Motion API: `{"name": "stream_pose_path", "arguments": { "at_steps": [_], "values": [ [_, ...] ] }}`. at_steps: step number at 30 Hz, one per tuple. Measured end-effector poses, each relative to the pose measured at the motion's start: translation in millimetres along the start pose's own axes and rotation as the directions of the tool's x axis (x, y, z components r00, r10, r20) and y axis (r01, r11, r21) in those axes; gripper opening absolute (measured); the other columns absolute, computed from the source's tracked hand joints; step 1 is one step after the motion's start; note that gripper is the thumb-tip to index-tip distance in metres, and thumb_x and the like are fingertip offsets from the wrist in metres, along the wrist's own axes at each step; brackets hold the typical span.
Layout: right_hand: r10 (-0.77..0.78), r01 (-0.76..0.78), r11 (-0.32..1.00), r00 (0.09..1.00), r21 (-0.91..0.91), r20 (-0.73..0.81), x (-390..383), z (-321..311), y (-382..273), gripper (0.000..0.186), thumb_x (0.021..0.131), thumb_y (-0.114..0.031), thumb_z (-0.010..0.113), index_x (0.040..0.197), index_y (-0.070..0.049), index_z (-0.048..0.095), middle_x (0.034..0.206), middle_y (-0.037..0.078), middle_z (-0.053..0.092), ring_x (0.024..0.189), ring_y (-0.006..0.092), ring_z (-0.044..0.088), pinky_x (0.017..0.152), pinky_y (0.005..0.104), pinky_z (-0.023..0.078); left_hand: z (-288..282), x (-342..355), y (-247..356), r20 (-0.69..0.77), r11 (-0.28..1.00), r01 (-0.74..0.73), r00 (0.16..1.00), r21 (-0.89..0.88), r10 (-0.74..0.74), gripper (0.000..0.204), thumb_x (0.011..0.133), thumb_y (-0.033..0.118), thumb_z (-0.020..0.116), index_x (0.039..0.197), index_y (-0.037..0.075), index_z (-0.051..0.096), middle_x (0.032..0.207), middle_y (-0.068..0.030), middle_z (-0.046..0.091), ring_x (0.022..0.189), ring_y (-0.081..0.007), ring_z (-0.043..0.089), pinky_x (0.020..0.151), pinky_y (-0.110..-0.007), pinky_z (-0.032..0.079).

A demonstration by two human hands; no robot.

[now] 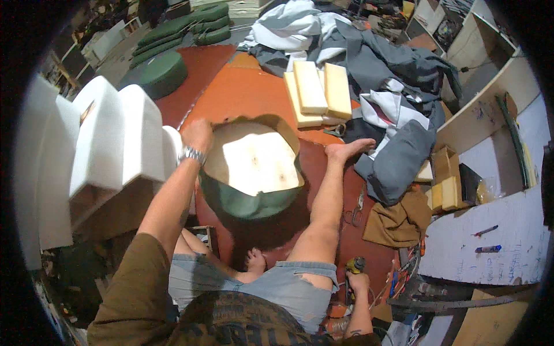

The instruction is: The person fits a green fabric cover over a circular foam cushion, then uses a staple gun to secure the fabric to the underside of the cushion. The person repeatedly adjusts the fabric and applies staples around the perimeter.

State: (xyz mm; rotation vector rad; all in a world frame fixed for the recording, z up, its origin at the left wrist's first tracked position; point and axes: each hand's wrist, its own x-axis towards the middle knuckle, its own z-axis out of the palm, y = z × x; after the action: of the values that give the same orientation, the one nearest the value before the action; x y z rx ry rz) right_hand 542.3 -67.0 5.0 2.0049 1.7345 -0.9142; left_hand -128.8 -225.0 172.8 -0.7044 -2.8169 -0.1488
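Observation:
In front of me a round seat piece lies upside down, its pale wooden board point(254, 153) facing up. A dark green cover point(254, 205) wraps its side, and the cover's loose edge stands up around the board. On the far left of that edge my left hand point(198, 136) is closed, gripping the fabric; a metal watch is on that wrist. Low on the right, beside my thigh, my right hand point(359, 282) is closed around a yellow-and-black power tool point(355, 265). The tool's exact kind is too small to tell.
Scissors point(356, 211) and a brown cloth point(399, 220) lie to the right. Yellow foam blocks point(311, 89) and heaped grey fabric point(398, 155) are farther off. White foam pieces point(95, 132) stand at left. A green round cushion point(158, 75) lies far left. Hoses and tools clutter the lower right.

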Motion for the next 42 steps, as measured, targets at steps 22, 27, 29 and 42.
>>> {"name": "stream_pose_path", "arguments": {
  "at_steps": [22,27,29,42],
  "values": [
    [0.078,-0.083,0.987,0.996,0.135,0.042,-18.1,2.2,-1.5,0.056,0.085,-0.048,0.078,0.103,0.005,0.079,0.100,0.027,0.078,0.097,0.0420,0.076,0.089,0.0507,0.058,19.4,-160.4,104.1,0.475,0.735,-0.293,0.606,-0.612,0.638,0.027,0.092,0.026,0.079,0.105,0.003,0.073,0.100,-0.0219,0.073,0.095,-0.0442,0.070,0.085,-0.051,0.056],
    [0.106,-0.105,0.987,0.994,0.124,-0.002,-22.0,2.1,-4.7,0.053,0.084,-0.047,0.078,0.096,0.004,0.079,0.078,0.019,0.077,0.071,0.0375,0.077,0.079,0.0491,0.059,-15.5,-195.9,7.2,0.770,0.799,-0.516,0.358,-0.308,0.528,0.030,0.085,0.030,0.080,0.109,0.012,0.080,0.104,-0.0185,0.078,0.101,-0.0377,0.075,0.089,-0.050,0.059],
    [0.026,-0.021,0.990,0.999,0.143,-0.036,-16.0,6.3,-1.3,0.046,0.083,-0.040,0.080,0.091,0.005,0.078,0.076,0.017,0.076,0.065,0.0302,0.075,0.068,0.0443,0.058,-28.2,-197.9,-17.9,0.820,0.854,-0.501,0.424,-0.140,0.383,0.042,0.080,0.041,0.084,0.111,0.013,0.080,0.105,-0.0172,0.079,0.099,-0.0372,0.076,0.089,-0.050,0.060],
    [-0.051,-0.045,0.931,0.967,0.363,0.250,-4.5,12.7,1.1,0.036,0.091,-0.032,0.083,0.101,0.002,0.075,0.088,0.016,0.074,0.071,0.0285,0.072,0.063,0.0461,0.058,-31.3,-295.1,51.5,0.605,0.910,-0.264,0.682,-0.321,0.411,0.037,0.086,0.037,0.084,0.100,0.004,0.076,0.094,-0.0170,0.076,0.101,-0.0360,0.074,0.083,-0.049,0.058]
  ]
}}
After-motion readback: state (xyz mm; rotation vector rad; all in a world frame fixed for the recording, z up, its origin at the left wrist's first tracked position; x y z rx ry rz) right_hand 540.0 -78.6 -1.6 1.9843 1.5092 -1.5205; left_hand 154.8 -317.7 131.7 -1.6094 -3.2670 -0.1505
